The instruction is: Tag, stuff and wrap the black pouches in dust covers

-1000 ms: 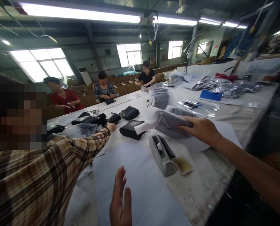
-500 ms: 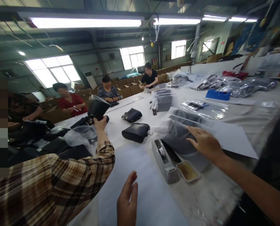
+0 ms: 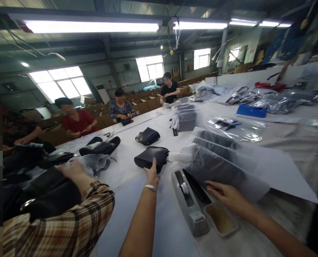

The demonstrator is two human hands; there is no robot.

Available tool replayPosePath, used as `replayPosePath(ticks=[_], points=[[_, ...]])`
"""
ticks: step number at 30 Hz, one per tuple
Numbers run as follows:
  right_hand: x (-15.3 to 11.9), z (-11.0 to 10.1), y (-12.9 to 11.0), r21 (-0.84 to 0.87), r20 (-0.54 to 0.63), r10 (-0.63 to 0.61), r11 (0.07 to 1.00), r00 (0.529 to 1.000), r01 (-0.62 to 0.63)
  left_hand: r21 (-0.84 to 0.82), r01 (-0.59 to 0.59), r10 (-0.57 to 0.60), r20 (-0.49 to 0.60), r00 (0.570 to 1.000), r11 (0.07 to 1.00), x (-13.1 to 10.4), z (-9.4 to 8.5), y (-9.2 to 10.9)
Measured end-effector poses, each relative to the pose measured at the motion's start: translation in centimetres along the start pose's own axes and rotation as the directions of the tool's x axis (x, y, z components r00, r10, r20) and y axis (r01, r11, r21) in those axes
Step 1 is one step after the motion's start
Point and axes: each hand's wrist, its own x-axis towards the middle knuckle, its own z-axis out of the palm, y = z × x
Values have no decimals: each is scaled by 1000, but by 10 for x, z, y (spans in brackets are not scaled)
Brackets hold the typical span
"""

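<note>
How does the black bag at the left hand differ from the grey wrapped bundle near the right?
The black bag is uncovered and slightly glossy; the grey wrapped bundle is veiled by translucent wrapping. The left hand is at the black bag, while the right hand is beside the grey wrapped bundle. Both rest on the tabletop.

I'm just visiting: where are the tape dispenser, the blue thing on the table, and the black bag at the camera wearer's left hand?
Tape dispenser point(image 3: 190, 210): head view, on its grey body.
Blue thing point(image 3: 251, 111): head view, on its near side.
Black bag point(image 3: 144, 156): head view, on its dark surface.
</note>
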Motion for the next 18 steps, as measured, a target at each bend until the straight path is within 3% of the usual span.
replayPosePath(ticks=[3,6,12,18], points=[[6,2,4,-41,-21,-8,999,1000,8,4,-3,3,-80,997,1000,14,16,2],[16,3,10,-117,-52,-39,993,998,33,2,-39,39,-113,993,999,25,19,-2],[63,1,27,-339,-112,-95,939,989,52,-40,-100,97,-62,993,994,35,-4,-8],[109,0,32,-345,-127,-110,937,986,60,-62,-125,126,8,992,990,32,-29,-1]])
